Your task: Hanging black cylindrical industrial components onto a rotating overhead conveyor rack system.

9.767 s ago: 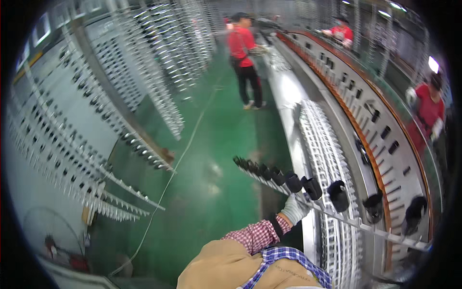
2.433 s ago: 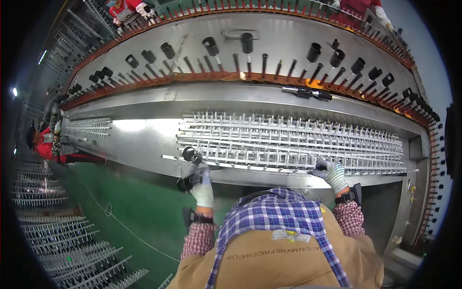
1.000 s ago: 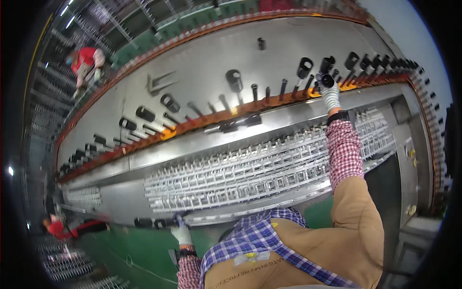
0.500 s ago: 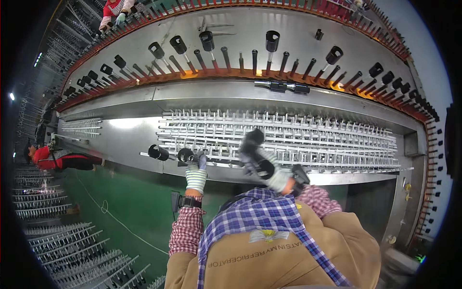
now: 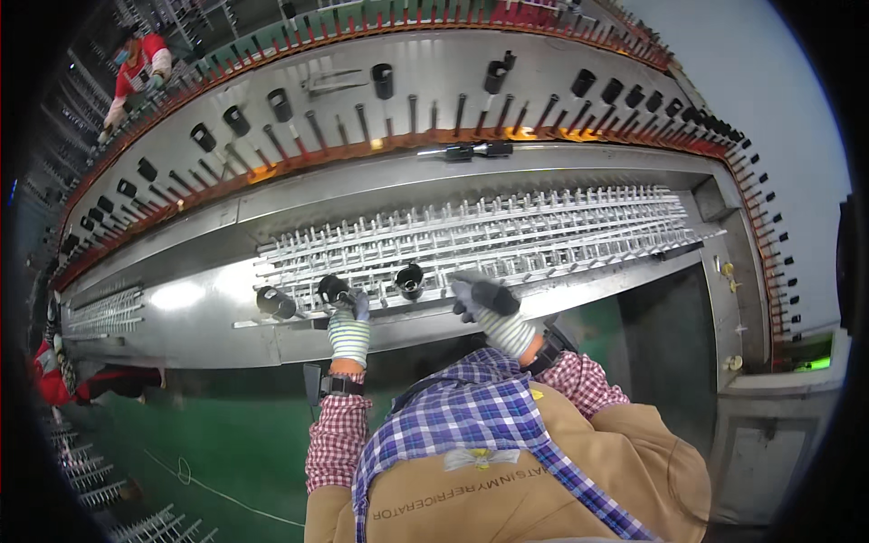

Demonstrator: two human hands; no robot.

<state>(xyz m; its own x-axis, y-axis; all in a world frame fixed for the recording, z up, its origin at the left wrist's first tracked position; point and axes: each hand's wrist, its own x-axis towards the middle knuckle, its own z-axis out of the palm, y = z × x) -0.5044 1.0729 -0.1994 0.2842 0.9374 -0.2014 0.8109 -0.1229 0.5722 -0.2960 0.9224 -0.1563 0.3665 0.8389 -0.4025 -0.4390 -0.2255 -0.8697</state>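
Gloved in white and grey with stripes, my left hand (image 5: 348,319) has its fingers against a black cylindrical cup (image 5: 333,288) at the near edge of the metal racks, and seems to grip it. A second black cup (image 5: 275,303) sits just left of it on the same bar. Another black cup (image 5: 409,281) stands mouth up on the racks between my hands. My right hand (image 5: 480,306), slightly blurred, is closed round a dark cylindrical cup (image 5: 495,298) over the racks' near edge; part of this cup is hidden.
Metal racks (image 5: 543,226) with rows of upright pins lie on the steel bench (image 5: 204,323). Beyond runs a curved conveyor (image 5: 317,156) carrying pins and black cups. Black parts (image 5: 466,151) lie on the ledge. A person (image 5: 140,72) in red works at the far left.
A black cup now stands on the racks between my hands; my right hand, which had two dark pieces, shows one. My left hand stays at its cup. The whole view has turned.
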